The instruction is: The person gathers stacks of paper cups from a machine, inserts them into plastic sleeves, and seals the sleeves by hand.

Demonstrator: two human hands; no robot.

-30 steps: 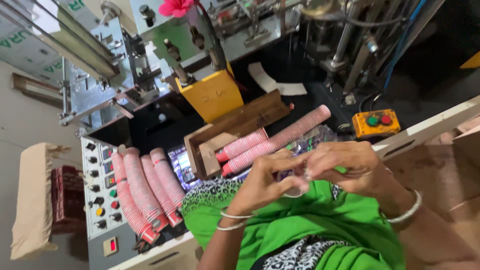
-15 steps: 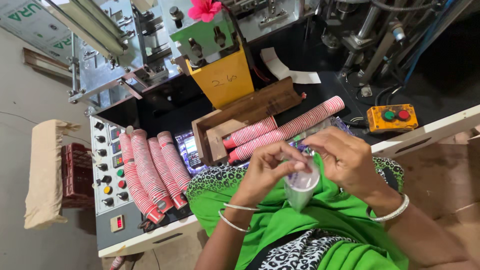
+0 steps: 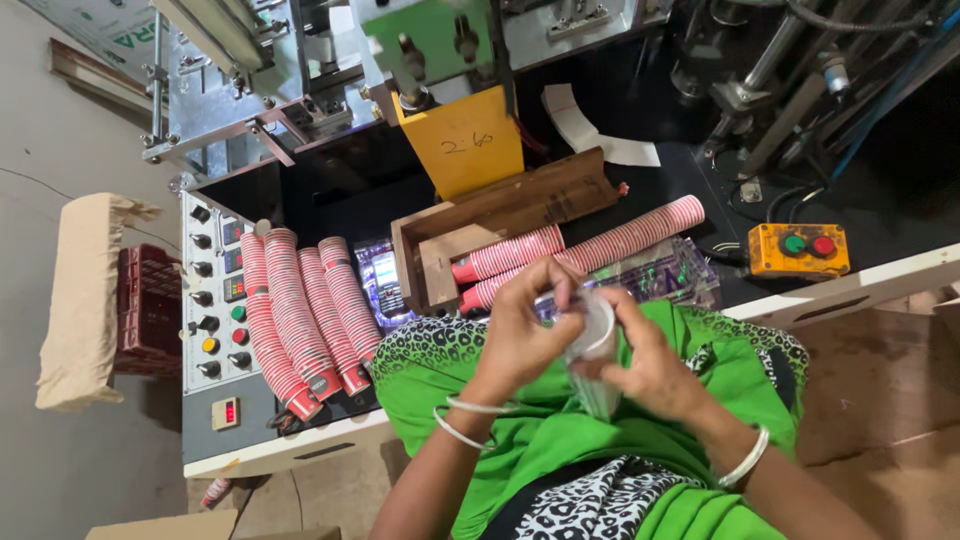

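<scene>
Now both hands closed in: left hand (image 3: 520, 335) and right hand (image 3: 650, 365) gripped clear plastic sleeve (image 3: 592, 350) over lap, lifted nearer than moment before; red cup stacks (image 3: 300, 310) lay on worktop (image 3: 300, 450).

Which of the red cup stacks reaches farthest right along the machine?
The longest stack, lying out of the wooden tray toward the yellow button box; the others are shorter.
</scene>
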